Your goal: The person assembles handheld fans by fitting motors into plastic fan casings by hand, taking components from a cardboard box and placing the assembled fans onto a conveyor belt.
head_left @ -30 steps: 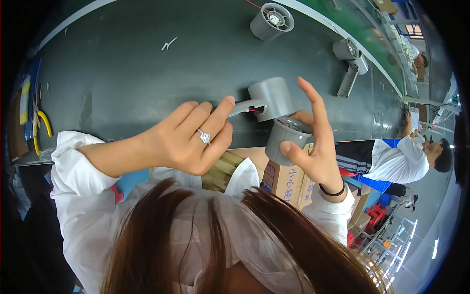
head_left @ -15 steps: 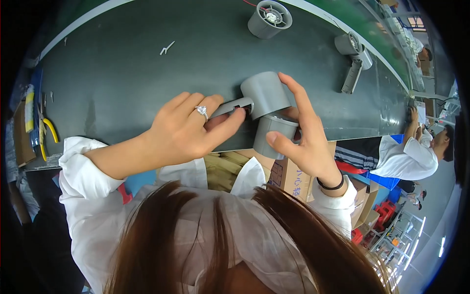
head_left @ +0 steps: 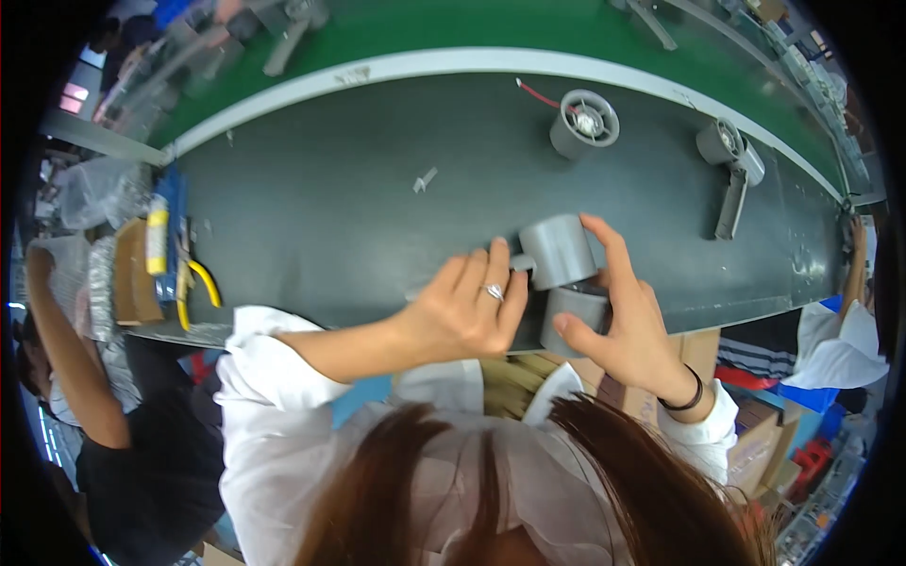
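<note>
Near the table's front edge I hold a grey plastic housing made of two short cylinders, an upper cylinder [head_left: 557,250] and a lower cylinder [head_left: 574,309], with a narrow handle part [head_left: 522,263] sticking out to the left. My left hand [head_left: 461,304], with a ring on it, is closed around the handle, and its fingers hide most of that part. My right hand [head_left: 634,330] grips the cylinders from the right side. Its index finger lies along the upper one, and the thumb presses on the lower one.
A grey round fan unit [head_left: 584,127] with a red wire stands at the back. Right of it lies a similar grey housing with its handle [head_left: 730,206]. A small white piece [head_left: 426,179] lies mid-table. Yellow-handled cutters [head_left: 202,283] rest at the left; people sit at both sides.
The view has tilted up, so the far green belt shows and everything sits lower and further right. My left fingers now cover more of the handle; the right hand keeps its grip.
</note>
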The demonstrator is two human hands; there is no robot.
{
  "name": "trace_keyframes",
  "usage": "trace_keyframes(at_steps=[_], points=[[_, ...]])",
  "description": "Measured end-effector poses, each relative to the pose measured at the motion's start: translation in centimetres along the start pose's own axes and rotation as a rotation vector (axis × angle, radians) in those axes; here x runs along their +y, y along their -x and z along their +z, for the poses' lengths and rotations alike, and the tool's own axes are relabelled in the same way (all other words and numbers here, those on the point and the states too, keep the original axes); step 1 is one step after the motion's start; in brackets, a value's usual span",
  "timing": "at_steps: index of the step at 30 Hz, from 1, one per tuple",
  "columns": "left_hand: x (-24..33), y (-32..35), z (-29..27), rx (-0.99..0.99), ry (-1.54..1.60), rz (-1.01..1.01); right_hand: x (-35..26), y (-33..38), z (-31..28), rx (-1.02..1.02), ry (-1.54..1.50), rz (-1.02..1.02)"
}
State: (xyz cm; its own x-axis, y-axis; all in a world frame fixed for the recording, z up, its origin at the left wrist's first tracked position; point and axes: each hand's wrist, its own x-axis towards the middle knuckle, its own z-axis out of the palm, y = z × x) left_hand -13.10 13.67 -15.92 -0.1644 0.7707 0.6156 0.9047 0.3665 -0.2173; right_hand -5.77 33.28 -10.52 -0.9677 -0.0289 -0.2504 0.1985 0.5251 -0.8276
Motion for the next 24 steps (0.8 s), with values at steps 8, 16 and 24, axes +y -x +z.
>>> trace_keyframes(at_steps=[8,16,24], points=[[-0.4,-0.2,-0.3,-0.110,0.046,0.048,-0.3,0.3,-0.3,0.075,0.087,-0.096],[-1.2,-1.3,-0.9,-0.345,0.571,-0.388,-2.2,1.1,0.6,0.484,0.594,-0.538],[-2.7,-1.9,-1.1,-0.496,0.964,-0.541,-4.6,0.1,0.4,0.293,0.941,-0.799]])
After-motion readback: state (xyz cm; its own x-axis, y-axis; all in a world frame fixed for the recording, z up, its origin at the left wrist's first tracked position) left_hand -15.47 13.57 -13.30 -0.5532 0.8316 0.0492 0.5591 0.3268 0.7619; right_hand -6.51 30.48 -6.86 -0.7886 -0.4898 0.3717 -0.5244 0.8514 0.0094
